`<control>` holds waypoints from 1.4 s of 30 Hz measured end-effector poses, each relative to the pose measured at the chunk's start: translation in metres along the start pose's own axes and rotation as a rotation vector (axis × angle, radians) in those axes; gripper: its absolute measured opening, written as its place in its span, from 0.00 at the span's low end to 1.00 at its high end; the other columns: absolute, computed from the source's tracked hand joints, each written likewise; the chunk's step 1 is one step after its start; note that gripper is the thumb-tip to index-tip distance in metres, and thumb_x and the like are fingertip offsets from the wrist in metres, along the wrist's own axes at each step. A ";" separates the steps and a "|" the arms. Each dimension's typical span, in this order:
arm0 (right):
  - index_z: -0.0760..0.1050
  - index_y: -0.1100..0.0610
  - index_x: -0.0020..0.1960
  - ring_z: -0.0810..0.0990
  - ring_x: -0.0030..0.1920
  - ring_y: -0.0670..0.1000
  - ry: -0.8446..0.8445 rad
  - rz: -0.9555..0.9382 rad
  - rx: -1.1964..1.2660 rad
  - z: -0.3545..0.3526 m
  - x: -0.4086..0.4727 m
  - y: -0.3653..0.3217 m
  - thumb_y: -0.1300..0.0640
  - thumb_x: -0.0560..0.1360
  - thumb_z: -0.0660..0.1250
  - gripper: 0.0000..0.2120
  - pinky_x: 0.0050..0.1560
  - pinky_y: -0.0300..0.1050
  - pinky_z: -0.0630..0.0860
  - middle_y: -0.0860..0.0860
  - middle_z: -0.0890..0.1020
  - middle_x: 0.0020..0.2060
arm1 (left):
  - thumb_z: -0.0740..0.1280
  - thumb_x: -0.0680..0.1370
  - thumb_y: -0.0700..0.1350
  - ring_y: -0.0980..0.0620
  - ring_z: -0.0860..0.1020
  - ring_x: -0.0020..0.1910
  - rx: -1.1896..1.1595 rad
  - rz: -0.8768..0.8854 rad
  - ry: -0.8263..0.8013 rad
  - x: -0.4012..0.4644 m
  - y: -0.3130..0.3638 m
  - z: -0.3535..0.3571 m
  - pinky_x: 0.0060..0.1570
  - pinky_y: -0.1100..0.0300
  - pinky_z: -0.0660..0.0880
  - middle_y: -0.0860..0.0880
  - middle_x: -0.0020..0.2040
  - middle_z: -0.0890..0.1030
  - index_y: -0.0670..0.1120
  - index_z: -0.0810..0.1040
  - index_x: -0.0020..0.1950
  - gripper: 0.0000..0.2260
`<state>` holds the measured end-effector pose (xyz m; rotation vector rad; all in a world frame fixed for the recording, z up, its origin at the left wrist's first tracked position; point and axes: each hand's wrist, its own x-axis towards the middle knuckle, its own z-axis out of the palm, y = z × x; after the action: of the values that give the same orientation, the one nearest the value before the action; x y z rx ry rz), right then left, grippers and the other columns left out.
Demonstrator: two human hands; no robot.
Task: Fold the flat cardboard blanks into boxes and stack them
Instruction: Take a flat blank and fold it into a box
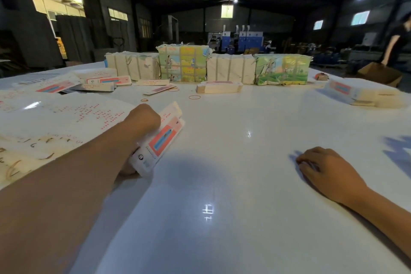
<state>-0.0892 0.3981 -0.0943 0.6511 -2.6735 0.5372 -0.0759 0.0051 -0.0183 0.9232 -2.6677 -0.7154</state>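
Note:
My left hand (142,122) grips a long white carton (159,144) with a red and blue panel, holding it slanted just above the white table (222,162) at centre left. The fingers are hidden behind the carton. My right hand (320,167) rests palm down on the table at the right, fingers relaxed, holding nothing. A short stack of flat blanks (219,87) lies further back in the middle. Folded cartons (100,79) lie loosely at the back left, and more of them (353,93) sit at the right.
Tied bundles of blanks, plain (231,69) and colour-printed (183,62), line the table's far edge. Large printed sheets (55,122) cover the left side. Loose rubber bands (194,97) lie mid-table. A person (398,44) stands by a brown box at the far right.

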 end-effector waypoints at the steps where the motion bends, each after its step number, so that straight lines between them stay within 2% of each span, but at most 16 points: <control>1: 0.81 0.57 0.43 0.77 0.49 0.58 0.000 0.004 0.004 -0.001 0.000 -0.001 0.62 0.75 0.65 0.06 0.46 0.45 0.68 0.49 0.76 0.42 | 0.65 0.77 0.38 0.41 0.77 0.44 -0.056 0.054 0.002 -0.001 0.008 -0.004 0.42 0.52 0.74 0.39 0.48 0.79 0.35 0.75 0.52 0.07; 3: 0.81 0.57 0.44 0.77 0.51 0.58 -0.002 0.014 0.008 -0.002 0.003 -0.004 0.61 0.76 0.64 0.07 0.48 0.46 0.70 0.52 0.79 0.45 | 0.62 0.77 0.36 0.38 0.78 0.52 -0.155 0.190 -0.032 -0.011 0.026 -0.006 0.46 0.51 0.74 0.36 0.54 0.79 0.34 0.77 0.57 0.10; 8: 0.81 0.57 0.49 0.76 0.55 0.58 -0.023 0.061 -0.028 -0.007 0.006 -0.008 0.57 0.77 0.61 0.10 0.54 0.48 0.72 0.55 0.80 0.52 | 0.57 0.81 0.43 0.52 0.78 0.42 -0.227 0.476 -0.186 -0.075 0.066 0.036 0.33 0.62 0.72 0.49 0.48 0.79 0.49 0.78 0.51 0.10; 11: 0.80 0.58 0.51 0.74 0.55 0.58 -0.028 0.093 -0.044 -0.007 0.005 -0.006 0.57 0.77 0.62 0.10 0.52 0.47 0.71 0.54 0.79 0.54 | 0.55 0.82 0.45 0.52 0.78 0.43 -0.182 0.653 -0.209 -0.108 0.068 0.071 0.39 0.57 0.76 0.49 0.47 0.79 0.49 0.77 0.47 0.11; 14: 0.79 0.59 0.52 0.73 0.53 0.56 -0.053 0.105 -0.056 -0.003 0.006 -0.001 0.59 0.76 0.61 0.10 0.49 0.46 0.70 0.53 0.78 0.54 | 0.49 0.77 0.54 0.50 0.79 0.40 -0.101 0.768 -0.217 -0.124 0.060 0.089 0.40 0.56 0.77 0.49 0.46 0.80 0.47 0.74 0.45 0.17; 16: 0.80 0.60 0.52 0.73 0.52 0.55 -0.066 0.103 -0.054 -0.001 0.006 0.002 0.61 0.76 0.61 0.10 0.49 0.46 0.70 0.53 0.78 0.51 | 0.46 0.73 0.55 0.51 0.78 0.39 -0.121 0.780 -0.196 -0.124 0.057 0.093 0.39 0.55 0.77 0.49 0.44 0.80 0.47 0.74 0.45 0.20; 19: 0.80 0.63 0.50 0.77 0.45 0.54 0.085 0.222 0.179 -0.003 0.008 0.000 0.62 0.78 0.59 0.11 0.44 0.45 0.72 0.55 0.81 0.46 | 0.49 0.80 0.52 0.53 0.79 0.37 -0.167 0.801 -0.142 -0.121 0.052 0.095 0.38 0.55 0.77 0.49 0.42 0.80 0.47 0.73 0.44 0.17; 21: 0.80 0.61 0.50 0.78 0.32 0.52 0.152 0.393 0.664 -0.008 0.009 -0.005 0.60 0.80 0.57 0.12 0.30 0.42 0.71 0.55 0.81 0.36 | 0.51 0.82 0.50 0.50 0.79 0.38 -0.188 0.832 -0.116 -0.121 0.050 0.097 0.40 0.51 0.78 0.48 0.43 0.81 0.47 0.73 0.44 0.15; 23: 0.77 0.63 0.46 0.71 0.21 0.53 -0.005 0.495 1.150 -0.011 0.008 -0.010 0.58 0.80 0.56 0.13 0.21 0.40 0.62 0.58 0.77 0.27 | 0.51 0.82 0.50 0.50 0.80 0.38 -0.195 0.862 -0.114 -0.121 0.049 0.097 0.41 0.50 0.79 0.49 0.43 0.81 0.48 0.72 0.45 0.14; 24: 0.75 0.64 0.44 0.68 0.19 0.53 -0.106 0.479 1.228 -0.012 0.006 -0.012 0.59 0.79 0.57 0.12 0.20 0.39 0.60 0.60 0.76 0.26 | 0.52 0.82 0.50 0.51 0.80 0.37 -0.188 0.872 -0.120 -0.122 0.048 0.097 0.40 0.51 0.79 0.50 0.44 0.81 0.49 0.72 0.45 0.12; 26: 0.75 0.67 0.43 0.66 0.17 0.50 -0.208 0.428 1.243 -0.010 0.002 -0.019 0.64 0.78 0.59 0.09 0.18 0.36 0.60 0.60 0.78 0.26 | 0.52 0.82 0.51 0.53 0.80 0.36 -0.148 0.889 -0.137 -0.124 0.048 0.096 0.39 0.55 0.80 0.51 0.44 0.81 0.50 0.71 0.44 0.12; 29: 0.77 0.67 0.41 0.65 0.16 0.50 -0.167 0.425 1.266 -0.008 0.000 -0.020 0.68 0.78 0.59 0.10 0.17 0.35 0.63 0.59 0.77 0.25 | 0.51 0.79 0.60 0.55 0.78 0.39 -0.047 0.884 -0.123 -0.130 0.049 0.094 0.40 0.57 0.78 0.55 0.47 0.80 0.52 0.71 0.44 0.16; 32: 0.77 0.67 0.41 0.63 0.17 0.51 -0.098 0.442 1.226 -0.007 0.000 -0.018 0.68 0.78 0.59 0.11 0.17 0.37 0.62 0.59 0.73 0.21 | 0.42 0.64 0.76 0.56 0.73 0.46 0.160 0.914 -0.103 -0.138 0.053 0.095 0.38 0.60 0.72 0.58 0.52 0.75 0.57 0.70 0.56 0.34; 35: 0.76 0.69 0.45 0.64 0.18 0.51 -0.062 0.471 1.199 -0.008 0.000 -0.016 0.67 0.78 0.59 0.09 0.17 0.38 0.61 0.59 0.72 0.22 | 0.34 0.56 0.80 0.56 0.71 0.50 0.286 0.954 -0.075 -0.150 0.056 0.096 0.39 0.64 0.71 0.57 0.57 0.71 0.57 0.62 0.66 0.48; 39: 0.76 0.68 0.46 0.66 0.18 0.52 -0.033 0.501 1.266 -0.010 0.001 -0.018 0.62 0.80 0.59 0.11 0.17 0.39 0.63 0.60 0.75 0.24 | 0.34 0.55 0.76 0.55 0.71 0.51 0.243 0.898 -0.049 -0.154 0.061 0.097 0.43 0.63 0.74 0.56 0.52 0.69 0.54 0.65 0.60 0.45; 42: 0.74 0.61 0.46 0.72 0.21 0.53 0.158 0.556 1.299 -0.015 0.001 -0.021 0.57 0.80 0.60 0.10 0.19 0.40 0.67 0.58 0.78 0.28 | 0.39 0.57 0.75 0.54 0.72 0.48 0.130 0.815 -0.035 -0.149 0.063 0.092 0.41 0.59 0.72 0.56 0.49 0.71 0.53 0.68 0.55 0.40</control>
<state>-0.0761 0.3868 -0.0751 0.0629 -2.0150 2.3806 -0.0262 0.1758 -0.0728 -0.1958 -2.7774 -0.3594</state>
